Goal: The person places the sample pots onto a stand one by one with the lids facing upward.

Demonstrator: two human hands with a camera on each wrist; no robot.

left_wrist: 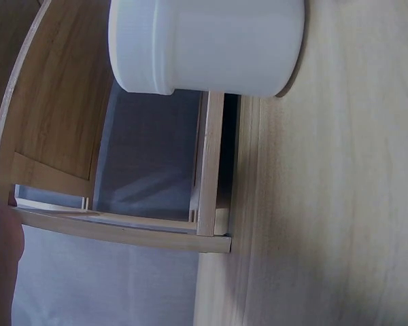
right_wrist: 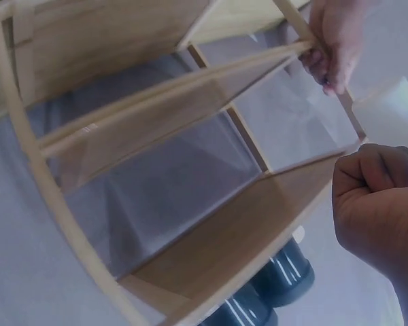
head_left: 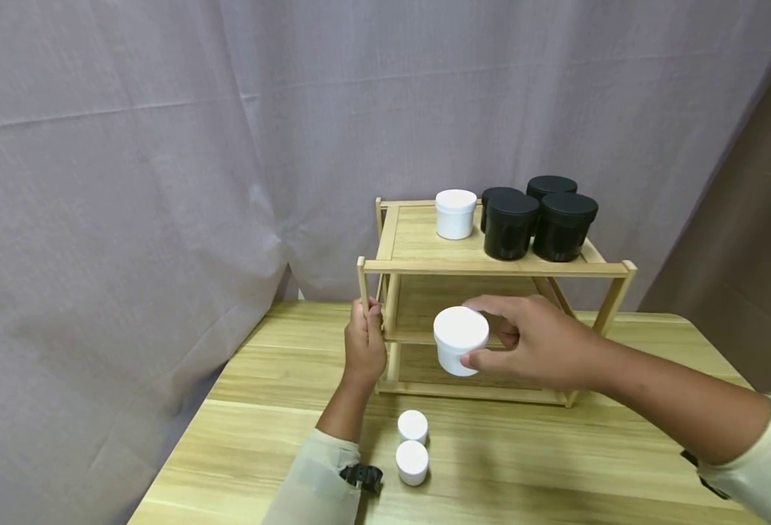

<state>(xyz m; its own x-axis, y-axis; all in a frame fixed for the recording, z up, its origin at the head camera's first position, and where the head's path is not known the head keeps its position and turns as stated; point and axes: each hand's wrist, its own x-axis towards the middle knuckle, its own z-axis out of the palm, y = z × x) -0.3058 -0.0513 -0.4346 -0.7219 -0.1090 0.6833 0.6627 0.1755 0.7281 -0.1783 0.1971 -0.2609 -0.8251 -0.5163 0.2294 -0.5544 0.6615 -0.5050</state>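
Observation:
My right hand (head_left: pixel 533 339) pinches a lidded white jar (head_left: pixel 459 343) between thumb and fingers, in front of a three-tier bamboo shelf (head_left: pixel 497 268). In the right wrist view this jar (right_wrist: pixel 389 115) shows beyond the curled fingers. At the shelf's front left post, my left hand (head_left: pixel 364 343) grips the wood, its thumb and fingers wrapped round it. Two smaller white jars (head_left: pixel 412 461) stand one behind the other on the table near my left wrist. A white jar (left_wrist: pixel 211 44) looms close at the top of the left wrist view.
On the shelf's top board stand one white jar (head_left: pixel 455 215) at the left and several black jars (head_left: pixel 511 224) grouped at the right. The wooden table (head_left: pixel 280 379) extends around the shelf. Behind hangs a grey curtain (head_left: pixel 333 131).

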